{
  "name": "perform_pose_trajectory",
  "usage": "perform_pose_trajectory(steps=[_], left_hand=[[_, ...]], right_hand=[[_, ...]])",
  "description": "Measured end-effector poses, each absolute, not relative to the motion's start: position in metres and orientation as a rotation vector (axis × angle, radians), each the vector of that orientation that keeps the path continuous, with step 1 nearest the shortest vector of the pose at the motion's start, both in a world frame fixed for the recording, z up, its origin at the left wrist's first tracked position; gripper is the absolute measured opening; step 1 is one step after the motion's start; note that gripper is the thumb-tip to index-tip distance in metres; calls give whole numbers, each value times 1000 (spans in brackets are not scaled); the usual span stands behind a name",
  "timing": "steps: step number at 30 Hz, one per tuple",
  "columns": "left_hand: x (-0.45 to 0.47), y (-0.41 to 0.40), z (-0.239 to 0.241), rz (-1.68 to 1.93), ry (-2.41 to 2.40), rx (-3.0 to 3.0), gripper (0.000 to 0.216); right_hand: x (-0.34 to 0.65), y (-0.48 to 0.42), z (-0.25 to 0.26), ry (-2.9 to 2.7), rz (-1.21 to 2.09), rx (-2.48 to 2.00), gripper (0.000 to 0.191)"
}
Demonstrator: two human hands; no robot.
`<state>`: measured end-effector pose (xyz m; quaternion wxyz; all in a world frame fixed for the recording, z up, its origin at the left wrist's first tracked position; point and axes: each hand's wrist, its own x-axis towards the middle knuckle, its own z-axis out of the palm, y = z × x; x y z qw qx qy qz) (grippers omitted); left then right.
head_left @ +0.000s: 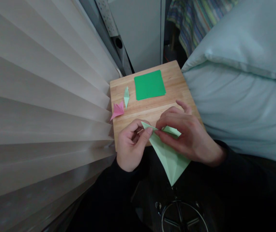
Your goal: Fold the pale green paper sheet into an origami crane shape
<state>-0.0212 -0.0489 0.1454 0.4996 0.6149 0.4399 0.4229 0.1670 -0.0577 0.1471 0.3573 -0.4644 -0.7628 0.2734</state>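
Note:
A creased sheet of light green origami paper [170, 158] is held between both hands over the near edge of the wooden table, one corner pointing down toward me. My left hand [132, 143] pinches its upper left corner between thumb and fingers. Close beside that, my right hand [186, 132] grips the top edge with thumb and forefinger, its little finger raised. The right hand covers part of the paper. Beyond the hands lie a pink folded paper piece [117, 110], a narrow pale green folded piece [126, 97] and a stack of green paper [150, 85].
The small wooden table [174, 75] stands between a pleated pale curtain [43, 106] on the left and a bed with light blue bedding [239, 106] on the right. A grey cabinet [140, 32] is behind it. Below me shows a round metal stool base [176, 201].

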Motion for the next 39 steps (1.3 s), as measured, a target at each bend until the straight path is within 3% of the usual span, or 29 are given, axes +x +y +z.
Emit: perform_pose_trajectory(steps=[14, 23, 29, 39], left_hand=[[-27, -52, 134, 1055, 1123, 1200, 22], [-27, -50, 134, 956, 1132, 1217, 12], [-31, -50, 128, 906, 1154, 1146, 24], [-33, -48, 130, 887, 1217, 1286, 30]], right_hand=[[167, -54, 146, -1809, 926, -1194, 10], [167, -52, 142, -1758, 999, -1221, 15], [168, -51, 144, -1681, 1095, -1235, 27], [168, -52, 142, -1714, 1051, -1214, 21]])
